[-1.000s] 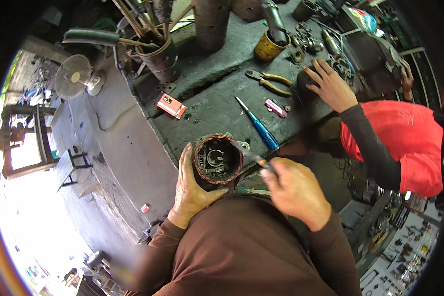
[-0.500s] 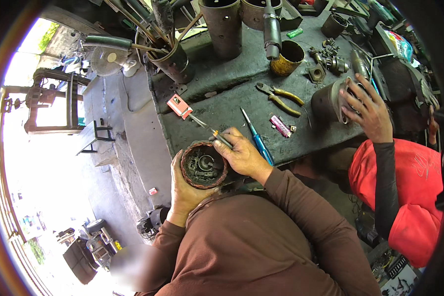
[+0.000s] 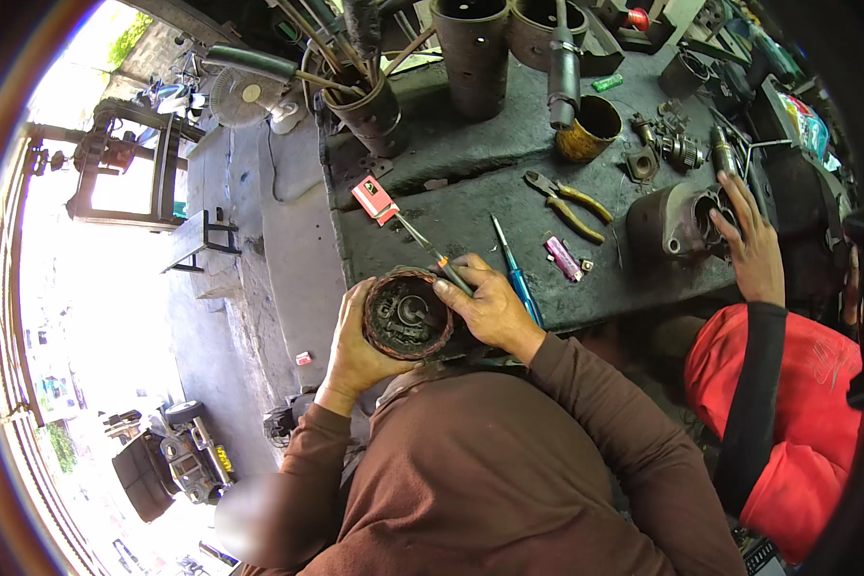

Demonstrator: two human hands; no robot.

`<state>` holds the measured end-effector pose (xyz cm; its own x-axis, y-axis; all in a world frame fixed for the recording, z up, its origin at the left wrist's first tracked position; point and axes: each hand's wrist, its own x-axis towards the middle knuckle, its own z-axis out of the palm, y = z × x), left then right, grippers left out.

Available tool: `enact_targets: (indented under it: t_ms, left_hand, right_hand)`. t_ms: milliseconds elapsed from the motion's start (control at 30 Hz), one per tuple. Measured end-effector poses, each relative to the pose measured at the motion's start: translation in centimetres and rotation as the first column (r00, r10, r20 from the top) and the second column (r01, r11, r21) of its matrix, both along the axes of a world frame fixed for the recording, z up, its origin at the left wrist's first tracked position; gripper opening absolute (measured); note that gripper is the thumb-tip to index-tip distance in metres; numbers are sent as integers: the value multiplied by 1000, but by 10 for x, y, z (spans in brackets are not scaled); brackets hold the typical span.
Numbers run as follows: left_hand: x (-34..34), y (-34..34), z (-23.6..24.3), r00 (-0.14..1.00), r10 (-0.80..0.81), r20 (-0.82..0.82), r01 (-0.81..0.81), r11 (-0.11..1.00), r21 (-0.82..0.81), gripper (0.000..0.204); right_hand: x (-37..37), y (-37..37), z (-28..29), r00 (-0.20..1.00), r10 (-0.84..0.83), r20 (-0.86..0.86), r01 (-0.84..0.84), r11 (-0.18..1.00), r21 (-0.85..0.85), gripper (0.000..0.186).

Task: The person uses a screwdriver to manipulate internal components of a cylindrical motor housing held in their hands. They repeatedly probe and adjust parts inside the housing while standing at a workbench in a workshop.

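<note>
Gripping a tool, the right hand has neared the cylinder.

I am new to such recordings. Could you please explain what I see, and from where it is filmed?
No machine works here: a person uses two bare hands. A fisheye camera on their head looks down, so edges bend. The left hand holds a round part with copper-coloured windings along its rim; the right hand grips a slim tool with an orange-banded handle. On the dark workbench lie yellow-handled pliers, a blue screwdriver and a red packet. At far right is a co-worker's hand.
</note>
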<state>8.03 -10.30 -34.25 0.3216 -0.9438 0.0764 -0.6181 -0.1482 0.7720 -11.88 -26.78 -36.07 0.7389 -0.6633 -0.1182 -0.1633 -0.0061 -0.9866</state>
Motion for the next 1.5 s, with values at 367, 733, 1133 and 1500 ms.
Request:
enact_targets:
  t_ms: [367,733,1133,1500]
  left_hand:
    - [11,-4,3,997,-72,-13,72,997,-27,124]
    - [17,-7,1,995,-92,-42,91,995,-38,125]
    - [-13,6,-10,999,48,0,-48,995,-91,128]
    - [-12,9,-13,999,29,-21,-30,998,-61,128]
  right_hand:
    - [-1,3,3,999,-44,-18,44,999,4,29]
    - [0,3,11,996,-70,-49,60,982,-179,32]
    - [-40,39,128,819,18,-574,-410,719,-561,27]
    - [11,74,123,692,-84,-717,-428,752,-501,33]
